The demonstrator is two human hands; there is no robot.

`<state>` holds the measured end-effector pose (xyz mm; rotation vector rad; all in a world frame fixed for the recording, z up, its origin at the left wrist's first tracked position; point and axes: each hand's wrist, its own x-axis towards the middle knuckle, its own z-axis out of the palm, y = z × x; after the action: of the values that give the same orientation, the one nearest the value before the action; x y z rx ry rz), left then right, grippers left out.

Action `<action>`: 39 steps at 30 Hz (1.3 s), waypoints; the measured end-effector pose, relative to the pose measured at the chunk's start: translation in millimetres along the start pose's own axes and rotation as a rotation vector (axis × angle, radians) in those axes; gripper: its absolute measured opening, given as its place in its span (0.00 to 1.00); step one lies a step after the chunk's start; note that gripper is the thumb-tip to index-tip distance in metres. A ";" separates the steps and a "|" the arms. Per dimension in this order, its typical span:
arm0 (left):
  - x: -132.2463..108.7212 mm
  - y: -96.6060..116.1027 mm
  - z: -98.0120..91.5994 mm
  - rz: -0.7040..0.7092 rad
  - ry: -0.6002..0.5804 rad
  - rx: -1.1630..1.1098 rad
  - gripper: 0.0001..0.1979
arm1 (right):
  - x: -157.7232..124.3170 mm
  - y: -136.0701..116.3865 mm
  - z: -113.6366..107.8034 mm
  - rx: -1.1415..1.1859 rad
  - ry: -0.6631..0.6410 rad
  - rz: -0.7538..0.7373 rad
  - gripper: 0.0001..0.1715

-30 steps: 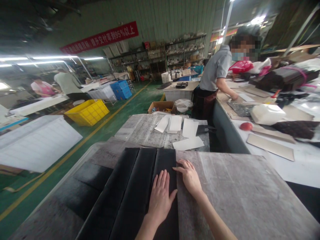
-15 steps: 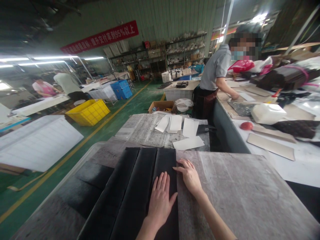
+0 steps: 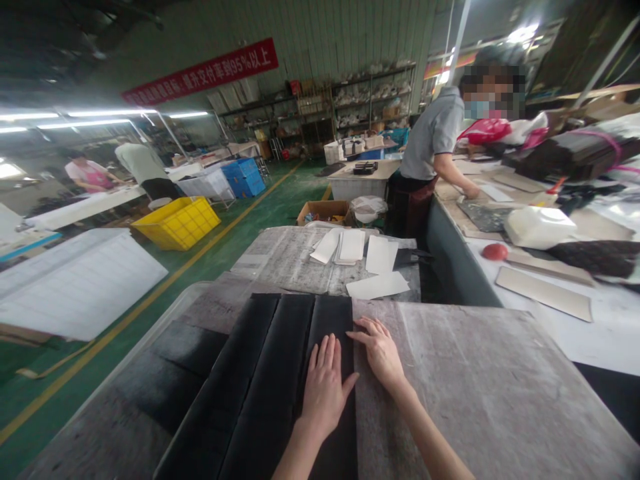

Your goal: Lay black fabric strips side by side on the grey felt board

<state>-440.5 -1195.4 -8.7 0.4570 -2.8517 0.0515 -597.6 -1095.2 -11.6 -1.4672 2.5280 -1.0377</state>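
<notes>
Three long black strips of sheet material lie side by side on the grey, stained work surface (image 3: 475, 387). My left hand (image 3: 324, 387) rests palm down on the rightmost black strip (image 3: 332, 317), fingers stretched forward and thumb out to the right. Beside that strip's right edge is my right hand (image 3: 379, 348), fingers extended and lying low, the index finger and thumb side touching the edge. Nothing is gripped in either hand. To the left are the middle strip (image 3: 286, 340) and the left strip (image 3: 243, 347), with narrow gaps between them.
White cards (image 3: 351, 247) lie spread on the board beyond the strips. At the right, a co-worker (image 3: 433, 133) leans over a side table holding a white plastic jug (image 3: 539, 227) and a red round object (image 3: 495, 251). A yellow crate (image 3: 176, 223) stands on the floor at left.
My left hand has slid slightly forward along the rightmost strip. My right hand stays at the edge, almost unmoved. A distant person at the left has shifted a little.
</notes>
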 end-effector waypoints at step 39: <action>-28.1 6.2 -14.1 -0.022 -0.047 -0.005 0.29 | -1.4 -3.6 -1.1 0.005 -0.046 -0.103 0.23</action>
<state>-413.2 -1180.0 -2.1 0.4954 -2.8918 0.0294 -594.5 -1094.8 -9.1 -1.6154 2.4410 -1.0103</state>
